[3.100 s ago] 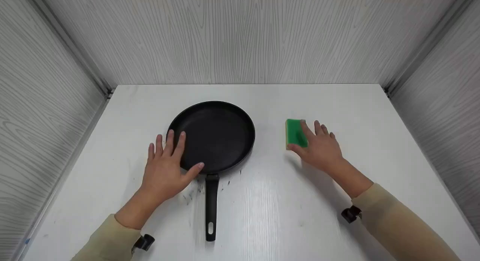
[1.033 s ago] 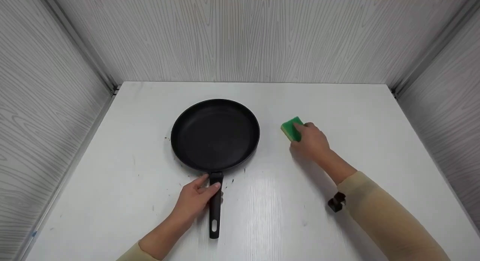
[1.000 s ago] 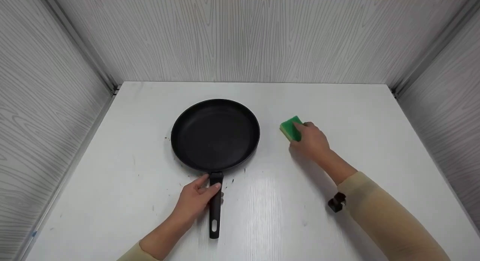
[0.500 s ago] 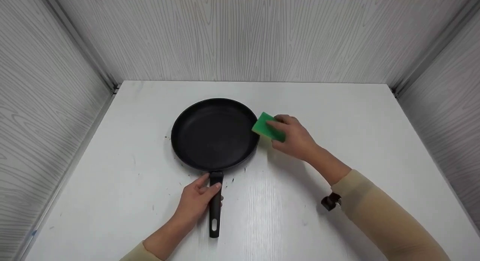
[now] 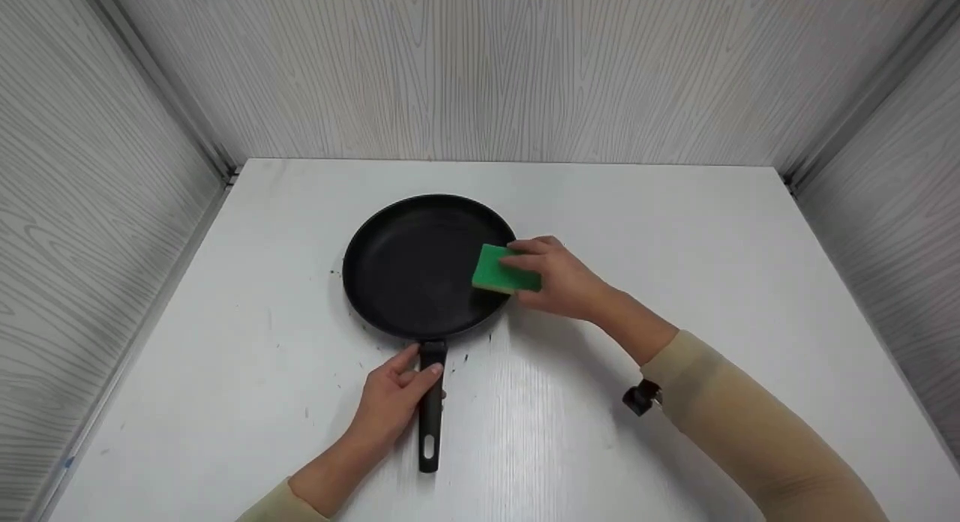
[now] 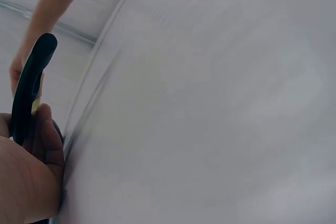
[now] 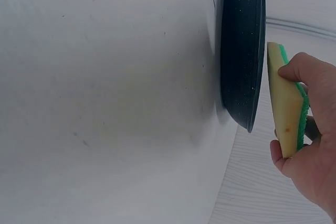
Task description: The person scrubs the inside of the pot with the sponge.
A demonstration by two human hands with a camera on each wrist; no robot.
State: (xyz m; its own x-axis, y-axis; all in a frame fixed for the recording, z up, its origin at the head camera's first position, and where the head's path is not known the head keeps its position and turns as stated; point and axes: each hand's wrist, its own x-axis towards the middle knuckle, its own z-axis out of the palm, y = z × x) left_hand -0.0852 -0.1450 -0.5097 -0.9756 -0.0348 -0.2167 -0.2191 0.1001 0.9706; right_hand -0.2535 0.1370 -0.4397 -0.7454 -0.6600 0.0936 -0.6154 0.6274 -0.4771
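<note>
A black frying pan point(image 5: 420, 271) lies on the white table, its handle point(image 5: 429, 432) pointing toward me. My left hand point(image 5: 388, 402) grips that handle near the pan, thumb on top and fingers underneath; the left wrist view shows the handle point(image 6: 34, 77) rising past the curled fingers. My right hand point(image 5: 559, 278) holds a green and yellow sponge point(image 5: 499, 271) over the pan's right side, green face up. In the right wrist view the sponge's yellow side point(image 7: 286, 103) faces the pan point(image 7: 242, 51) across a small gap above the rim.
The white table point(image 5: 660, 229) carries small dark specks around the pan and handle. Pale wood-grain panels stand at the back point(image 5: 480, 72), left point(image 5: 90, 207) and right point(image 5: 892, 207). A small black device point(image 5: 641, 397) sits at my right sleeve.
My left hand has gone from the pan's left rim to its handle. The right hand has taken hold of the sponge, lifted it off the table and carried it left over the pan.
</note>
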